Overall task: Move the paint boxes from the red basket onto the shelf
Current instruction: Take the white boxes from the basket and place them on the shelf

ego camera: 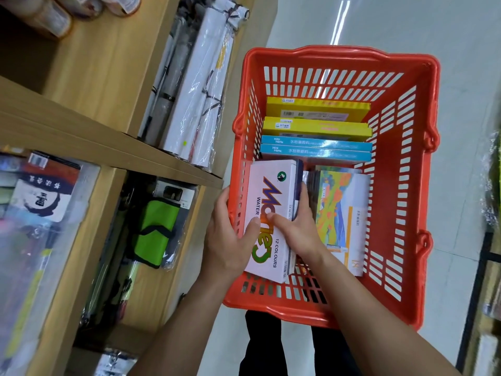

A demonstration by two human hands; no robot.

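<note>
A red basket (406,185) stands on the floor to the right of a wooden shelf (113,147). A white water-colour paint box (271,196) marked "12 colours" lies at the basket's near left, with more boxes under it. My left hand (230,237) reaches over the basket's left rim, thumb on the box's top. My right hand (298,226) grips the box's right edge, thumb on the lid. A colourful landscape box (341,213) lies to the right. Two blue boxes (317,150) and two yellow boxes (317,115) stand on edge at the far end.
Wrapped white rolls (198,85) fill the shelf compartment beside the basket. A green pouch (157,229) and packaged goods sit in the lower compartments. Pale tiled floor (406,23) lies beyond the basket. A dark rack (477,294) stands at the right edge.
</note>
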